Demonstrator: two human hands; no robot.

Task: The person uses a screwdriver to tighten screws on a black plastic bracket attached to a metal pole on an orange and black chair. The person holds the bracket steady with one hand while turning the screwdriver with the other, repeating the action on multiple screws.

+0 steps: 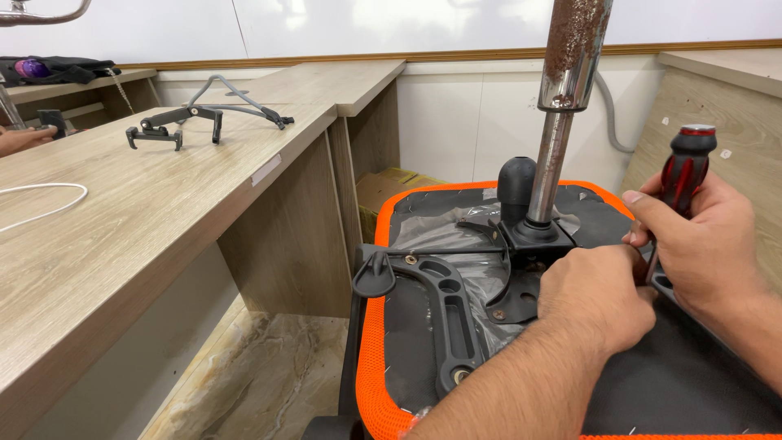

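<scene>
The left hand (599, 297) comes in nearest the camera, curled shut over the black metal mechanism plate (521, 285) near the right edge of the upturned chair seat with orange mesh rim (371, 367). Just beside it, touching it, the right hand (705, 244) is clamped on the red and black screwdriver with ribbed handle (687, 171), held upright; its tip is hidden behind the left hand. The rusty, pitted chrome gas-lift column (562, 106) rises from the plate right before both hands, next to a rounded black knob (516, 183). A curved black plastic armrest bracket (440, 318) lies along the seat's left side. The long, smooth wood-grain desk (147, 220) crowds the seat's left edge, leaving a narrow strip of marbled floor (252, 383). A grey folding metal stand (204, 114) sits near the desk's far edge.
</scene>
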